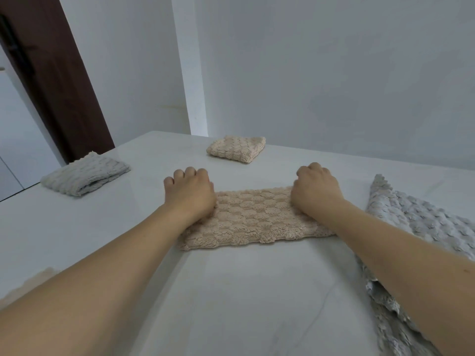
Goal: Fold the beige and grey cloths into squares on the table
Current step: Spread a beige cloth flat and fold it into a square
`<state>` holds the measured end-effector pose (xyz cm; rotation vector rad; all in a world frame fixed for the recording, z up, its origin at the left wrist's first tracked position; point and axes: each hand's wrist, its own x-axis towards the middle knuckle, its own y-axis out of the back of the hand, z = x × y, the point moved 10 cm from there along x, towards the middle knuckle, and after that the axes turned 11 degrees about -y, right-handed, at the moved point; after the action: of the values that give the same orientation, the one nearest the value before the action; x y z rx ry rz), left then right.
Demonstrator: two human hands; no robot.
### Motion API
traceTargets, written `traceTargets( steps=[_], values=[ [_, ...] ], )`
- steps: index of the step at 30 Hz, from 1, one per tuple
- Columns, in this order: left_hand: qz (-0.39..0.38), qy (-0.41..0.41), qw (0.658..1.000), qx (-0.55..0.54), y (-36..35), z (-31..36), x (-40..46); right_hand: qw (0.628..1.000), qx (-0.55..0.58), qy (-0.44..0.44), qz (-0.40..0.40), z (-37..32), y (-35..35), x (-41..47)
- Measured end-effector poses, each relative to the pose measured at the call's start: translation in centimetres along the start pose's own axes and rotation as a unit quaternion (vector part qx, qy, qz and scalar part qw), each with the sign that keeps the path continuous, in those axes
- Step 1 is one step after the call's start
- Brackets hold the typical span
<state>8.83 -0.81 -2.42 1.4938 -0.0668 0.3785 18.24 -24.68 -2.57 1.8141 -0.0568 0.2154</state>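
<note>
A beige textured cloth (257, 219) lies folded into a long strip in the middle of the white table (244, 291). My left hand (190, 191) sits at its far left corner with fingers curled, and my right hand (316, 188) at its far right corner, fingers curled too. Both appear to grip the cloth's far edge, though the fingertips are hidden. A folded beige square (236, 149) rests farther back. A folded grey cloth (86, 173) lies at the far left. An unfolded grey cloth (416, 227) is spread at the right, partly under my right forearm.
The table's left edge runs near the folded grey cloth, with a dark brown door frame (51, 73) behind it. White walls (334, 73) stand close behind the table's far edge. A beige patch (25, 286) shows at the table's near left.
</note>
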Motion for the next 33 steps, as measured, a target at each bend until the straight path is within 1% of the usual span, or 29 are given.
traceTargets(
  steps=[1,2,3,4,5,6,7,9,10,16,20,22,24,25,26,28,30,33],
  values=[
    [0.034,0.025,0.997,-0.066,1.0,0.6,-0.2,0.999,-0.003,0.040,0.029,-1.3,0.7,-1.0],
    [0.062,0.035,0.986,-0.149,1.7,1.6,-0.6,0.995,0.005,0.082,0.051,-2.5,1.3,-2.1],
    [0.077,0.029,0.972,-0.219,2.1,3.0,-1.0,0.991,0.015,0.118,0.053,-3.6,1.4,-3.2],
    [0.081,0.010,0.961,-0.265,2.0,4.5,-1.5,0.989,0.022,0.142,0.030,-4.2,1.0,-4.1],
    [0.073,-0.022,0.958,-0.278,1.5,6.1,-2.1,0.988,0.020,0.152,-0.013,-4.4,-0.1,-4.7],
    [0.059,-0.058,0.963,-0.256,0.6,7.5,-2.7,0.987,0.007,0.150,-0.061,-4.2,-1.6,-5.3],
    [0.035,-0.085,0.973,-0.210,-0.7,8.6,-3.4,0.985,-0.007,0.143,-0.099,-3.8,-2.9,-5.7],
    [-0.019,-0.114,0.986,-0.122,-3.1,9.3,-4.3,0.984,-0.021,0.130,-0.122,-3.0,-4.3,-5.9],
    [-0.038,-0.112,0.988,-0.102,-3.7,9.2,-4.3,0.984,-0.023,0.127,-0.121,-2.9,-4.6,-5.8],
    [-0.107,-0.106,0.985,-0.081,-4.5,8.0,-4.4,0.983,-0.039,0.119,-0.132,-1.4,-4.5,-5.2],
    [-0.124,-0.084,0.986,-0.073,-4.5,4.7,-5.0,0.985,-0.045,0.068,-0.152,2.6,-4.2,-4.4],
    [-0.140,-0.049,0.987,-0.064,-4.4,2.5,-5.4,0.984,-0.072,0.037,-0.161,4.4,-3.8,-4.2],
    [-0.162,-0.032,0.986,-0.022,-3.4,1.7,-5.5,0.982,-0.124,0.028,-0.143,4.6,-2.7,-4.0],
    [-0.160,-0.044,0.986,-0.001,-2.7,2.5,-5.2,0.982,-0.135,0.037,-0.124,3.7,-2.0,-3.9],
    [-0.142,-0.069,0.987,0.002,-1.9,4.0,-4.6,0.986,-0.122,0.055,-0.101,2.1,-1.4,-4.0],
    [-0.094,-0.114,0.988,-0.045,-1.0,7.6,-3.9,0.989,-0.066,0.106,-0.077,-1.8,-1.2,-4.9],
    [-0.098,-0.123,0.984,-0.079,-2.6,9.6,-4.1,0.984,-0.035,0.139,-0.105,-4.2,-3.0,-6.3],
    [-0.114,-0.107,0.986,-0.057,-5.2,9.1,-4.3,0.984,-0.036,0.123,-0.120,-3.7,-5.1,-6.4]
  ],
)
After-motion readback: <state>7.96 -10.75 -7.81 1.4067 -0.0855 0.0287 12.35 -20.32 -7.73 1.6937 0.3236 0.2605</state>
